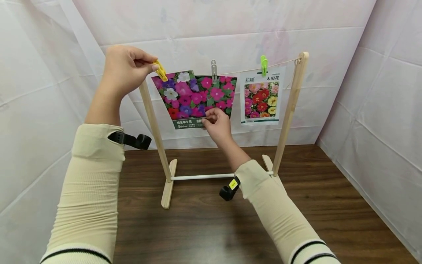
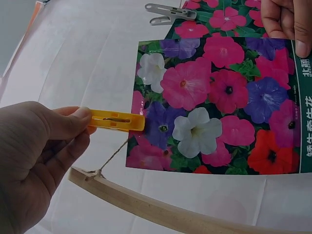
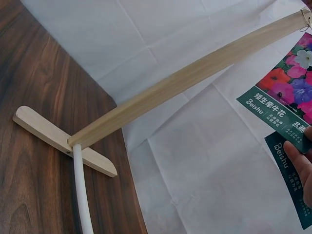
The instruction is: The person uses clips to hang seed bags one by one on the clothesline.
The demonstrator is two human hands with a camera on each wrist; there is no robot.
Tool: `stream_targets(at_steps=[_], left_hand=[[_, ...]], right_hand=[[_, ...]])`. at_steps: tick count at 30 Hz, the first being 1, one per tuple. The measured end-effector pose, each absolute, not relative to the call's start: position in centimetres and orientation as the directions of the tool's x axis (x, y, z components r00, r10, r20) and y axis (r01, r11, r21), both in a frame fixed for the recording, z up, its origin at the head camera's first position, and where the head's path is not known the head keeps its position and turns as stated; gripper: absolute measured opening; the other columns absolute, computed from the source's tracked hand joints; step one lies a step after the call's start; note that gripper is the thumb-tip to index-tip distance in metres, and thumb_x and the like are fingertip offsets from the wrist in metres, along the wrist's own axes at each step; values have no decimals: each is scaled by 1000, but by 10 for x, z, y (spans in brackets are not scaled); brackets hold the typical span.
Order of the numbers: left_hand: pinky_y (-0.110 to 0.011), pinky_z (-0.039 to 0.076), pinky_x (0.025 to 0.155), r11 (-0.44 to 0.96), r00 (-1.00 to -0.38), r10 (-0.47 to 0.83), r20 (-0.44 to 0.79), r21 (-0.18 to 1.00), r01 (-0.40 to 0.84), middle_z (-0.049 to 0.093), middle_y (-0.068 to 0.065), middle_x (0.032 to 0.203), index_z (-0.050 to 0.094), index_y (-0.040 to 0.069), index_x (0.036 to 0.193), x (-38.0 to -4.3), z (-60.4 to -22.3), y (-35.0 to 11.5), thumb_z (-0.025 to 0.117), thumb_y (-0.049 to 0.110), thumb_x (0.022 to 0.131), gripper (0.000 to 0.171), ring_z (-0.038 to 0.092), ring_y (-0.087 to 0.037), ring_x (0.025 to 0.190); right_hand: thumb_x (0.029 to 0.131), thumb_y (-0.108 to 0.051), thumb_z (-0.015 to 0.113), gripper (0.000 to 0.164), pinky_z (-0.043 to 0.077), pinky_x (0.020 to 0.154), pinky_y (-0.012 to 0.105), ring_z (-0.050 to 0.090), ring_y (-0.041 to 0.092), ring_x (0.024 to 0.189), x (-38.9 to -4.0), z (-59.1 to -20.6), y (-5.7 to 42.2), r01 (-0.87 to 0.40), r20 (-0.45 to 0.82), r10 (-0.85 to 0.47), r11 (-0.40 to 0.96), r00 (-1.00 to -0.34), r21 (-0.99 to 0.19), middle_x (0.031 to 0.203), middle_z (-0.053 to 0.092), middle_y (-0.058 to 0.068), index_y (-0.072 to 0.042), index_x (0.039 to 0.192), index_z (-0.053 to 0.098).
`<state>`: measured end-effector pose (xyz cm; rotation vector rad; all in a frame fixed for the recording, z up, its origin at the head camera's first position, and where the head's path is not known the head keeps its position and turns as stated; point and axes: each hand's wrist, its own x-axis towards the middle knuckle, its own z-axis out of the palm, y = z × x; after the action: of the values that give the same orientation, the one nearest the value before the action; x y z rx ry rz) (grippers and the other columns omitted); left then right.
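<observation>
My left hand (image 1: pixel 126 69) pinches a yellow clothespin (image 1: pixel 160 71) between thumb and fingers. In the left wrist view, the clothespin's tip (image 2: pixel 138 123) overlaps the top edge of a seed packet (image 2: pixel 195 97) printed with pink, purple, white and red flowers. My right hand (image 1: pixel 219 126) pinches that packet by its lower right corner, so it tilts. Partly behind it hangs a second packet (image 1: pixel 217 93) with pink flowers, held by a grey clip (image 1: pixel 214 71). The right wrist view shows my right thumb (image 3: pixel 295 161) against the green bottom end of the tilted packet.
A string (image 1: pixel 244 70) spans a wooden stand with left post (image 1: pixel 155 135) and right post (image 1: pixel 290 113). A third packet (image 1: pixel 261 99) hangs near the right post from a green clip (image 1: pixel 263 66). A white rod (image 1: pixel 201 177) joins the posts low, above the dark wooden table (image 1: pixel 204 212).
</observation>
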<state>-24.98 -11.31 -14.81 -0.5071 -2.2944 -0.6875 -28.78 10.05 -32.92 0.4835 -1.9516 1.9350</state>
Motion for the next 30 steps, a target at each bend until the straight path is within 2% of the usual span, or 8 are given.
stream_targets(at_steps=[12, 18, 23, 30], left_hand=[[-4, 45, 62, 776, -701, 185, 688, 335, 533, 70, -22, 106, 74, -1, 107, -249, -148, -113, 68, 13, 92, 21, 55, 8, 63], [-4, 44, 64, 768, -699, 221, 680, 320, 555, 69, -24, 106, 70, -2, 115, -247, -148, -111, 67, 10, 93, 26, 54, 2, 68], [-5, 43, 67, 766, -696, 245, 675, 305, 566, 68, -22, 108, 66, -1, 122, -248, -150, -110, 63, 8, 95, 30, 53, 0, 74], [-10, 46, 74, 788, -705, 228, 671, 299, 539, 67, -19, 112, 63, 2, 129, -249, -150, -108, 59, 11, 97, 33, 53, 0, 79]], right_hand=[[90, 6, 65, 10, 60, 68, 32, 60, 18, 74, -288, -330, 94, -461, 461, 16, -57, -887, -885, 85, 67, 18, 4, 97, 58], [90, 5, 66, 10, 59, 68, 30, 58, 16, 73, -288, -330, 94, -460, 460, 20, -70, -888, -885, 84, 66, 15, 3, 96, 58], [90, -1, 68, 11, 52, 68, 23, 60, 17, 80, -288, -331, 96, -451, 451, 34, 10, -892, -892, 91, 70, 15, 2, 99, 62], [91, -5, 68, 20, 53, 75, 27, 62, 22, 93, -288, -333, 99, -444, 446, 19, 51, -895, -894, 103, 71, 14, 0, 110, 65]])
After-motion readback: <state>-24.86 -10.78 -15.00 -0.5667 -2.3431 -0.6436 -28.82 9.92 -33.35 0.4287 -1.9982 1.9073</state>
